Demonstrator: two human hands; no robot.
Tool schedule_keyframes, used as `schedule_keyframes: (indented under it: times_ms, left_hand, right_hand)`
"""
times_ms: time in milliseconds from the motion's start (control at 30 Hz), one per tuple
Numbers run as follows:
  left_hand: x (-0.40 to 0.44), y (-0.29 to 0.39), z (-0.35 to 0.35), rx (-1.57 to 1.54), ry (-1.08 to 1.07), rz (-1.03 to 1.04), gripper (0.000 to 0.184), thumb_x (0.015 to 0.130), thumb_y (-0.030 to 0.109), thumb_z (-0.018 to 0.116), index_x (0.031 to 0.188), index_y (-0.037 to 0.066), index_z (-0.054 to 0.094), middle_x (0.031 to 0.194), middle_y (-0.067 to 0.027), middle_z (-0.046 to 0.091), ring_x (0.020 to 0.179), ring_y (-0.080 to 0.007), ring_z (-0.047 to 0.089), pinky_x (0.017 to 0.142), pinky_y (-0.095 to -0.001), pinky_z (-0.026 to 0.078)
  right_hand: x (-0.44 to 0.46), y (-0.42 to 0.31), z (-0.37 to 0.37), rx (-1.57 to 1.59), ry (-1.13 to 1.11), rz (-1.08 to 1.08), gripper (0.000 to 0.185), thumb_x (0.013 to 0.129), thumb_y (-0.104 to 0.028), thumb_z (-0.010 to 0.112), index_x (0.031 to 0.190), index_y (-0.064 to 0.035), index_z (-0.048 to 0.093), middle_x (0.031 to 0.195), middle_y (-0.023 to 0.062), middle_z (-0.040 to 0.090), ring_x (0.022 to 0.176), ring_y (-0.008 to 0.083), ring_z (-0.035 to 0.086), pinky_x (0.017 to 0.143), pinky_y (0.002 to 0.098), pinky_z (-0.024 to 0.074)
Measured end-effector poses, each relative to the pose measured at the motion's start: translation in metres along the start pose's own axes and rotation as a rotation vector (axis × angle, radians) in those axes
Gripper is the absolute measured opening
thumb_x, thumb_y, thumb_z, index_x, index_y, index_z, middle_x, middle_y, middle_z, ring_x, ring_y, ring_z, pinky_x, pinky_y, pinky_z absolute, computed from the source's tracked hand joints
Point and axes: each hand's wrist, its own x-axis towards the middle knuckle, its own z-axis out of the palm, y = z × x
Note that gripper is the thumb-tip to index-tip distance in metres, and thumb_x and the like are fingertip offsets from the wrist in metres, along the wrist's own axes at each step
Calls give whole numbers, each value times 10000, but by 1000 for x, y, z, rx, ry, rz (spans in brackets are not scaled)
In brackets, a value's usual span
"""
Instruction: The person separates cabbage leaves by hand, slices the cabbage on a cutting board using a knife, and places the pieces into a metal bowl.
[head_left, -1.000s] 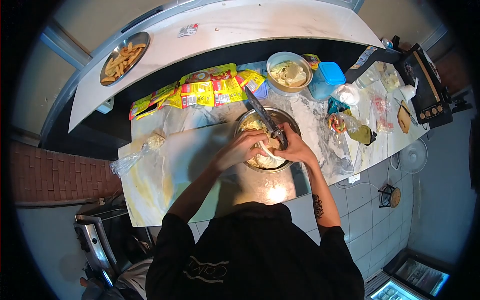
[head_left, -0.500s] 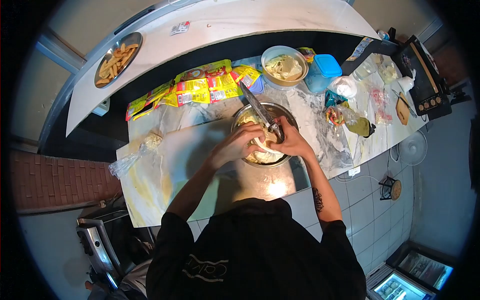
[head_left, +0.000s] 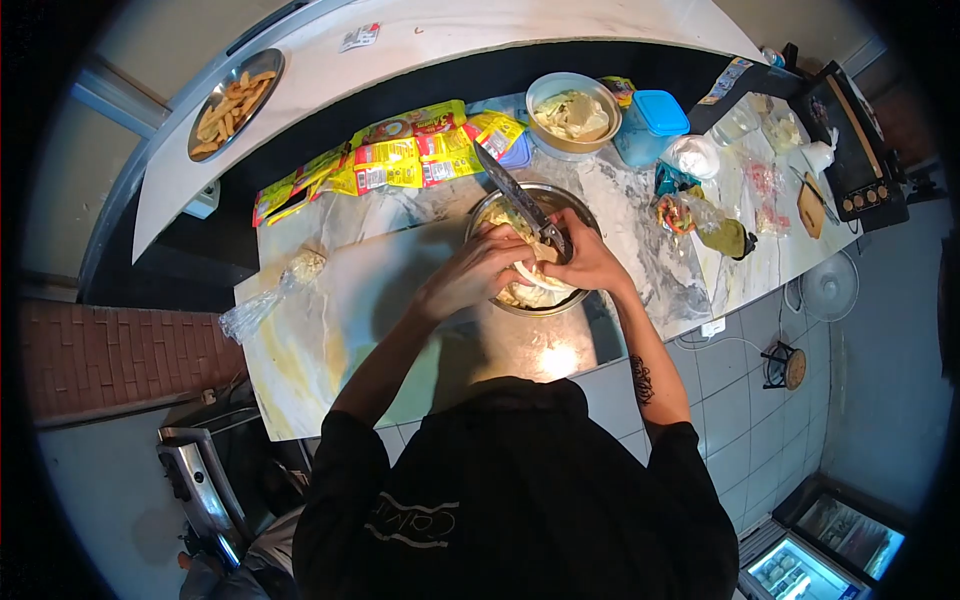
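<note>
"In the head view, what are the hands doing?"

"The left hand (head_left: pixel 480 270) pinches a pale, curved piece (head_left: pixel 541 278); the right hand (head_left: pixel 592 264) grips its other end, knife (head_left: pixel 512 193) tucked against the palm."

"Why hold the knife that way?"

"Probably to free the fingertips; its blade points to eleven o'clock, away from the body."

"And where's the piece?"

"Over the metal bowl (head_left: pixel 538 312), likely so bits drop inside. A second bowl (head_left: pixel 575 146) sits towards one o'clock, seemingly within reach."
</note>
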Motion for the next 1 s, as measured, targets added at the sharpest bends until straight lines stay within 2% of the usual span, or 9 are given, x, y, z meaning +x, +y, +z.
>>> schedule_keyframes:
  times_ms: [167, 267, 400, 467, 533, 667, 833, 900, 1000]
  left_hand:
    - [-3, 7, -6, 35, 30, 34, 196, 724, 61, 712, 899, 60, 624, 948, -74, 594, 1018, -264, 556, 908, -388, 439]
    - [-7, 0, -4, -27, 58, -10, 200, 726, 24, 701, 914, 35, 631, 957, -77, 603, 972, -271, 562, 858, -381, 461]
    - [-9, -13, 6, -27, 88, -33, 229, 716, 84, 750, 897, 31, 619, 946, -85, 592, 938, -291, 565, 836, -396, 462]
    - [-11, -16, 10, -29, 112, -47, 258, 705, 112, 773, 889, 28, 613, 938, -90, 587, 931, -294, 566, 828, -398, 462]
    - [-12, -17, 13, 16, 106, -128, 363, 686, 227, 806, 924, 48, 598, 964, -102, 581, 1009, -313, 544, 892, -422, 453]
    - [-15, -23, 18, 32, 166, -119, 380, 671, 232, 818, 928, 50, 606, 974, -104, 584, 997, -315, 546, 891, -415, 457]
    - [-10, -20, 16, -42, 120, -87, 337, 656, 120, 803, 926, 46, 615, 978, -99, 582, 981, -293, 579, 856, -385, 485]
    - [-12, -18, 19, -83, 160, -68, 311, 659, 89, 787, 914, 41, 617, 973, -95, 580, 965, -287, 591, 837, -380, 493]
    - [-13, -17, 22, -145, 223, -47, 268, 663, 45, 761, 890, 33, 620, 963, -90, 576, 930, -276, 608, 808, -373, 503]
  right_hand:
    - [-8, -16, -2, -39, 82, -64, 793, 640, -261, 778, 1247, 82, 400, 1150, 319, 593, 1096, 457, 588, 938, 445, 474]
    - [-11, -19, 3, -27, 122, -54, 782, 637, -254, 780, 1241, 62, 395, 1099, 320, 605, 1029, 474, 606, 888, 456, 488]
    - [-11, -20, 10, -5, 104, 52, 776, 635, -251, 781, 1240, 46, 395, 1056, 325, 612, 985, 483, 615, 840, 472, 494]
    - [-11, -16, 15, -17, 140, 12, 779, 635, -251, 783, 1241, 44, 393, 1047, 327, 613, 985, 488, 612, 837, 477, 493]
    - [-12, -14, 17, -30, 177, -22, 781, 635, -252, 784, 1242, 43, 391, 1039, 328, 615, 985, 493, 609, 834, 481, 493]
    - [-12, -15, 15, -25, 152, 18, 801, 636, -268, 790, 1249, 49, 383, 1047, 337, 607, 1006, 504, 593, 842, 484, 493]
    - [-11, -10, 17, -68, 92, 71, 766, 641, -258, 798, 1232, 51, 420, 995, 285, 630, 944, 446, 645, 808, 444, 502]
    - [-8, -3, 20, -187, 171, -93, 811, 652, -311, 818, 1244, 70, 414, 1032, 306, 623, 970, 463, 631, 810, 461, 497]
    - [-9, -11, 18, -183, 120, 3, 837, 659, -355, 804, 1239, 83, 389, 1014, 347, 614, 1007, 502, 597, 838, 490, 494]
